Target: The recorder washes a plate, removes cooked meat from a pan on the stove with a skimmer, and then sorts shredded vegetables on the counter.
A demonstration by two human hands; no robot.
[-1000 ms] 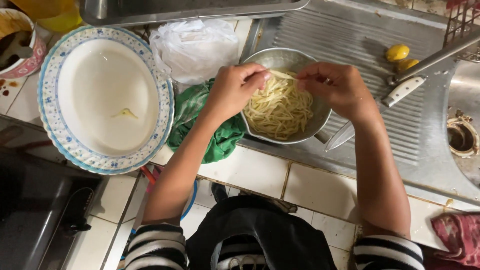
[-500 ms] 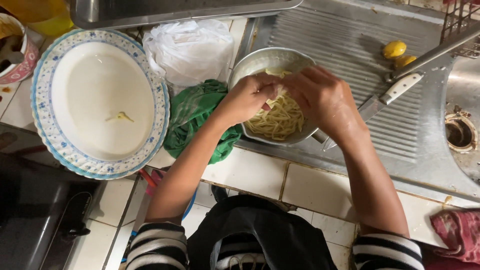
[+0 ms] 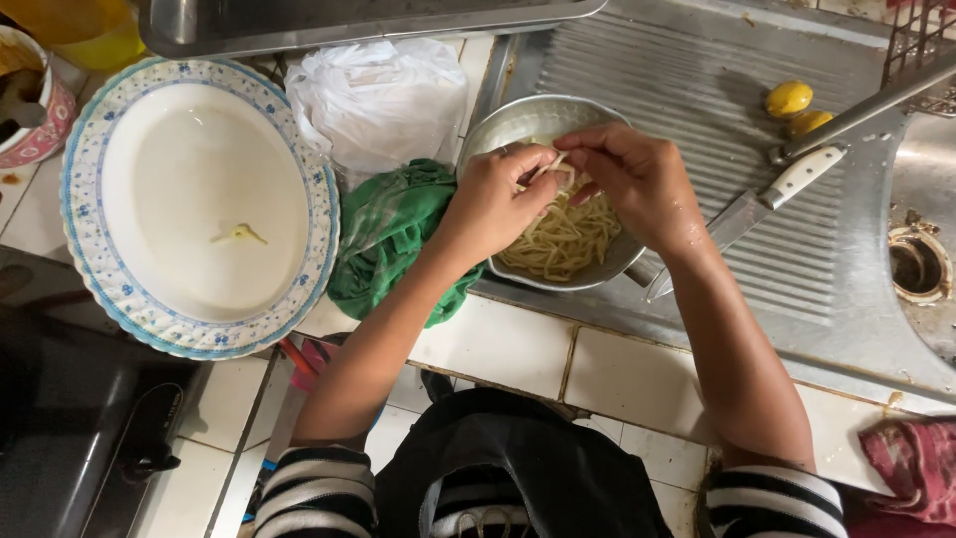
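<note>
Lifted since before, both hands' grip (image 3: 558, 171) pinches noodle strands (image 3: 550, 169) above the metal bowl (image 3: 518, 122).

We have the bowl (image 3: 518, 130) at the middle of the scene, on the left edge of the draining board (image 3: 697, 90), with the noodles (image 3: 563, 239) lying in it. Our left hand (image 3: 493, 199) and right hand (image 3: 637, 179) meet over the bowl, fingers (image 3: 543, 164) in the noodles. Just left of the bowl lies the cloth (image 3: 388, 239) on the bench (image 3: 518, 349), and farther left the plate (image 3: 194, 204). Behind the cloth sits the plastic bag (image 3: 378, 95). Right of the bowl the knife (image 3: 767, 199) lies on the draining board, two small fruits (image 3: 792, 100) beyond it. The sink drain (image 3: 916, 264) is at the far right.
</note>
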